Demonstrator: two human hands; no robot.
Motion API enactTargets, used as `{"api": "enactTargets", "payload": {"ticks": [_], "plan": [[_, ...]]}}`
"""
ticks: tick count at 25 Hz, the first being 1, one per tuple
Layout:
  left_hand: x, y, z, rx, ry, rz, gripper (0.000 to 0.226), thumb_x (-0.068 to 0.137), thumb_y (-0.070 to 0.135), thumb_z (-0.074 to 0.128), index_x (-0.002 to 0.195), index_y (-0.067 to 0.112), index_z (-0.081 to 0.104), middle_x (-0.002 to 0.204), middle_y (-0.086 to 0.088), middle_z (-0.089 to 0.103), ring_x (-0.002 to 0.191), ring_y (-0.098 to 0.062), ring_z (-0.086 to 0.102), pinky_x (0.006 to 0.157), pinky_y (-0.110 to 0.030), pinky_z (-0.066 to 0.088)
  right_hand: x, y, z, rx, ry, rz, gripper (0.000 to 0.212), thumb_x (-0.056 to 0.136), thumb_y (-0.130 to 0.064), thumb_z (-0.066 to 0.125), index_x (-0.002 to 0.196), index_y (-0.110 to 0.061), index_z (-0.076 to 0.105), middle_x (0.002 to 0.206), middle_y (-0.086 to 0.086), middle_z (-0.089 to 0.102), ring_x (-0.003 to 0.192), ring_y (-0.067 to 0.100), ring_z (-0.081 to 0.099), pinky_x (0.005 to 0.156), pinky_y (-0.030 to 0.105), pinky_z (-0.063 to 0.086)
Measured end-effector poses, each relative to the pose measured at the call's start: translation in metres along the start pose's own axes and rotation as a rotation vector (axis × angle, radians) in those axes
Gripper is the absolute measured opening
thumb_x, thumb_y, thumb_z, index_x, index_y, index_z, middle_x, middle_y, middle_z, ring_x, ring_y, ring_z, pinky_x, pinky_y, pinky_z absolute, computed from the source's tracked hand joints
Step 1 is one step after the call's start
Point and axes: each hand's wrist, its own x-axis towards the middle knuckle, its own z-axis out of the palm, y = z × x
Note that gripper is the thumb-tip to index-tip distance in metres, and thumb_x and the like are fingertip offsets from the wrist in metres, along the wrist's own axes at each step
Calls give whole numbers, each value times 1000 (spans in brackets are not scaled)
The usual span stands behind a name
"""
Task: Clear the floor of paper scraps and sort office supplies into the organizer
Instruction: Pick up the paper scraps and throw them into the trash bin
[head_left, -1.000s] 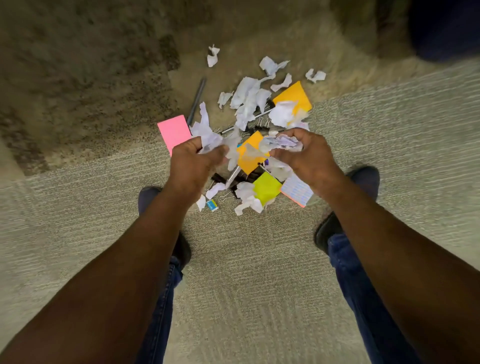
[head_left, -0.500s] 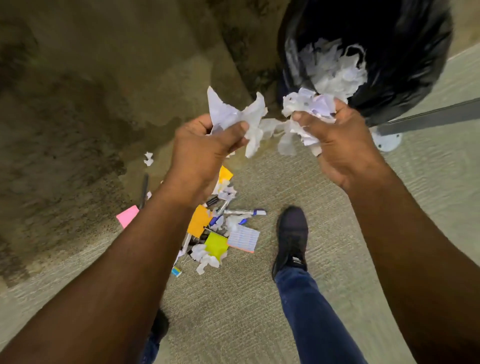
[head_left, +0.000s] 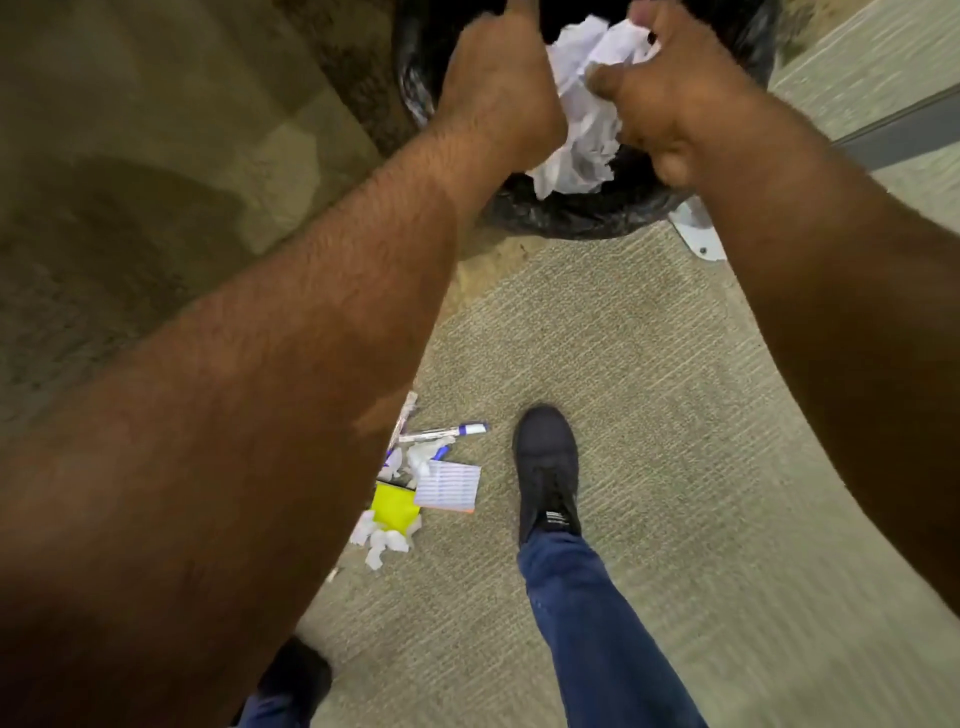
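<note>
Both hands are raised over the black-lined trash bin (head_left: 571, 215) at the top of the view. Between them hangs a bunch of crumpled white paper scraps (head_left: 584, 119). My left hand (head_left: 498, 88) holds the bunch from the left, and my right hand (head_left: 670, 98) pinches it from the right. On the carpet below lie more white scraps (head_left: 382, 540), a yellow sticky pad (head_left: 395, 504), a lined notepad (head_left: 449, 486) and a white-and-blue marker (head_left: 441, 432). My left forearm hides the rest of the pile.
My right foot in a black shoe (head_left: 548, 473) stands just right of the pile; my left shoe (head_left: 296, 675) shows at the bottom. A grey furniture leg with a white foot plate (head_left: 696, 228) runs off to the right beside the bin.
My hands lifted the scraps off the floor pile and carried them up and forward to over the bin's mouth. My right foot stepped forward beside the pile.
</note>
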Motion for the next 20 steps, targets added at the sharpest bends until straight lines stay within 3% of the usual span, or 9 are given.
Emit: {"api": "enactTargets", "payload": {"ticks": [2,5,7,9,11,13,16,18,20], "plan": [[-5,-7,7,29,-48,37,58,82,16,68,135,15,44,133,-5,54,122,-21,51,92,-23,43,-1,6,-2,-26,0,-7,40,88,-17,56,127,-25,54,104,-4,64,78,8,61,66,20,51],[-38,-26,0,-168,147,144,45,84,12,59,130,14,55,125,1,60,112,-8,54,93,-13,41,-22,6,6,-174,208,-204,9,91,-20,48,92,-24,56,78,-13,52,69,-4,46,68,12,36],[-67,-45,-2,-333,329,191,35,86,11,57,120,9,62,113,1,64,99,-6,58,90,-15,47,-50,1,20,-147,324,-422,10,94,-22,47,91,-22,57,82,-8,57,70,-7,51,69,10,37],[-103,-77,-1,-413,453,144,26,86,8,55,109,5,67,101,-3,67,91,-12,62,84,-28,52,-86,0,48,-28,314,-530,18,94,-20,50,102,-12,64,91,-2,65,77,-2,59,70,16,46],[-142,-112,6,-447,469,29,21,87,6,54,101,4,70,95,-6,68,87,-18,65,79,-34,53,-124,8,77,-25,236,-560,18,94,-16,52,103,-7,65,93,4,67,76,9,61,69,21,49],[-187,-155,15,-438,420,-124,21,88,8,53,99,6,70,93,-6,70,83,-21,66,77,-38,54,-163,23,115,-96,119,-563,16,93,-12,54,101,-6,66,91,7,67,71,11,59,67,15,46],[-255,-216,33,-442,315,-350,22,88,13,52,99,9,71,95,-4,73,82,-20,67,77,-29,54,-212,53,168,-187,-102,-491,16,91,-7,56,103,-5,66,94,8,66,73,14,60,69,17,48],[-296,-257,47,-452,239,-502,22,89,11,55,103,11,71,98,-5,73,83,-21,68,76,-25,53,-238,75,202,-277,-284,-410,22,90,-9,58,112,-6,63,104,9,65,87,21,63,79,34,53],[-323,-298,60,-426,154,-627,25,88,9,59,111,11,68,108,-8,70,92,-24,67,81,-32,54,-252,94,231,-432,-481,-360,37,90,-15,61,126,-7,56,122,12,60,110,29,58,94,40,48]]}}
